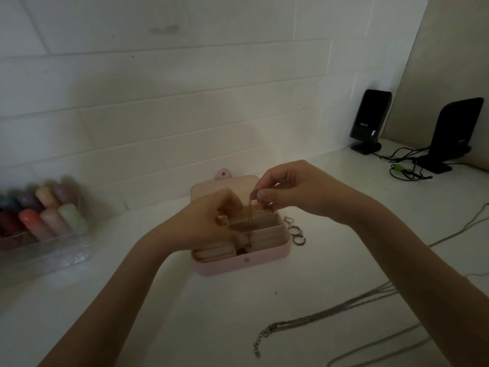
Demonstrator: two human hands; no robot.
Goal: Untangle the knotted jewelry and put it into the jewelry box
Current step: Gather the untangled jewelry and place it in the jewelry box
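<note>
Open pink rectangular jewelry box (267, 256) on white worktop (185, 313), right hand (293, 190) fingers pinching thin gold chain (250, 215) hanging over its compartments, left hand (209, 221) fingers pinching chain's lower end inside box

Dim light falls on a white tiled wall (185, 102). A smooth white countertop (185, 313) meets it below.

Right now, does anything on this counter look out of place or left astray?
Yes. Three rings lie loose on the counter beside the open jewelry box, and a multi-strand necklace sprawls across the counter, partly under the right forearm. Both hands hold a thin chain over the box.
</note>
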